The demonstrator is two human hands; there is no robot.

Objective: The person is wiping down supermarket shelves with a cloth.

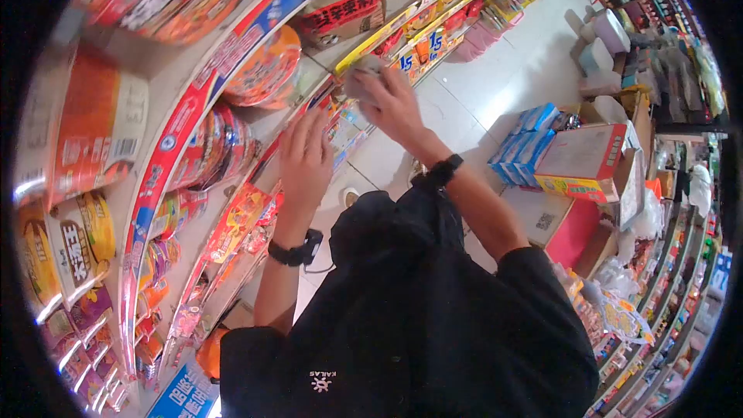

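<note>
Gripping grey item: right hand | direction, long axis: blurred | left hand: unclenched

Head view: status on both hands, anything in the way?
Left hand open, fingers extended. Right hand on a blurred grey item, identity unclear. Yellow shelf strip close by; no clear obstruction seen.
</note>
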